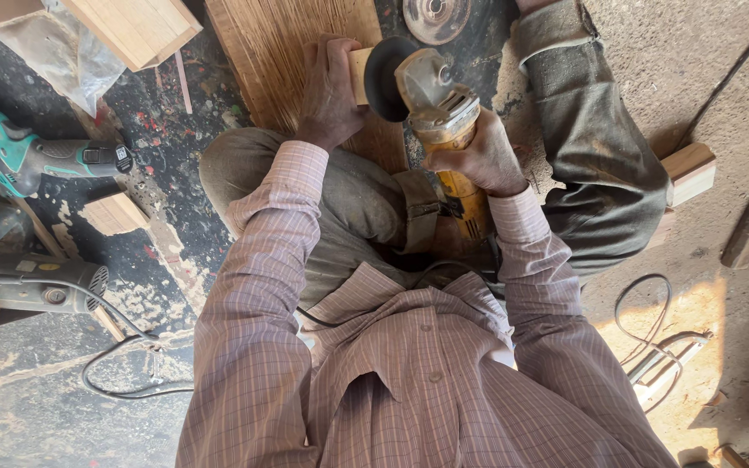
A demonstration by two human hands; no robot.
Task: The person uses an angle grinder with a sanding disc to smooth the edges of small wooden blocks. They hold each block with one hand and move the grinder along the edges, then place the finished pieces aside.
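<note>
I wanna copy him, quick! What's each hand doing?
Left hand: closed on a small wood block, pressing it to the plank.
Right hand: closed around the yellow angle grinder.

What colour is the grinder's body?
Yellow, the grinder held in the right hand; head view.

The dusty concrete floor carried a wide wooden plank, a loose grinding disc, a teal power tool, a dark power tool with its cable, small wood blocks and another block, plus coiled wire.
</note>
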